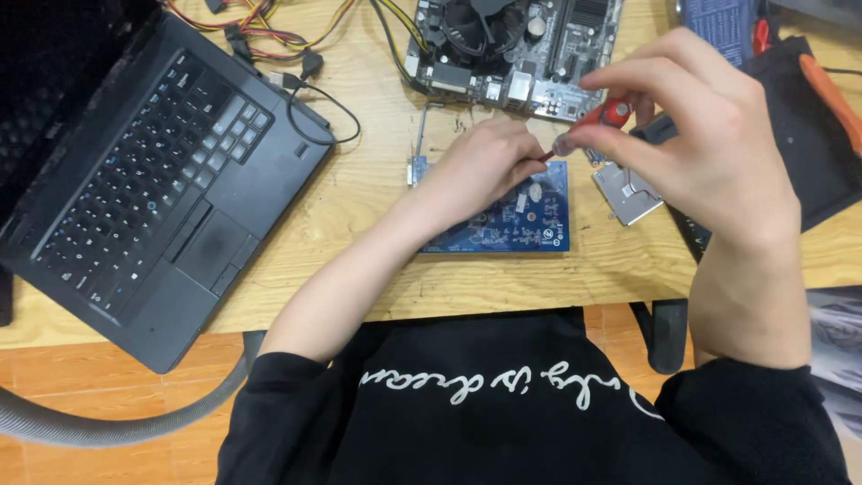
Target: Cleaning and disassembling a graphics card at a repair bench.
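A blue graphics card (516, 216) lies flat on the wooden surface (377, 189), its long axis running left to right, just below a motherboard (516, 54). The left hand (476, 166) rests on it, fingers curled. The right hand (705, 135) pinches a red-handled screwdriver (603, 117), angled down-left toward the card.

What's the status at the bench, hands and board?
Left hand pressed on blue circuit board. Right hand gripping red-handled screwdriver, tip down at the board. Nothing blocking.
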